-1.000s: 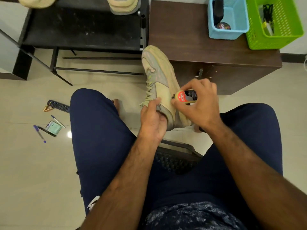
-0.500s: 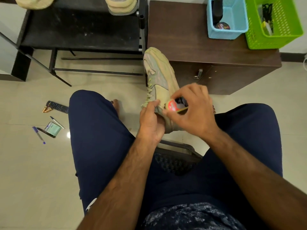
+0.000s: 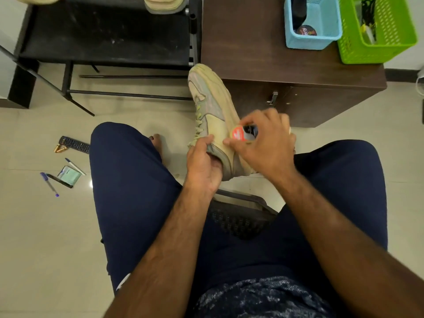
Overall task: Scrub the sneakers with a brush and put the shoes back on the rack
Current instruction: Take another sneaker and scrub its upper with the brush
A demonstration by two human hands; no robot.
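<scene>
Left hand (image 3: 204, 164) is gripping sneaker (image 3: 213, 104) at its collar; right hand (image 3: 263, 145) is clasping brush (image 3: 244, 133), apparently bristles-down; unsupported toe beyond the fingers (image 3: 205, 143) is risking twisting loose.

The sneaker (image 3: 213, 106) is matt, soft cloth. The floor (image 3: 34, 226) is smooth, glossy tile, the rack (image 3: 103, 31) black metal. The bench (image 3: 241, 42) is dark wood grain, the blue basket (image 3: 321, 41) and green basket (image 3: 376, 53) perforated plastic

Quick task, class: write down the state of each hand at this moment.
Left hand: closed, gripping the sneaker at its collar.
Right hand: closed, holding the brush against the sneaker's side.
</scene>
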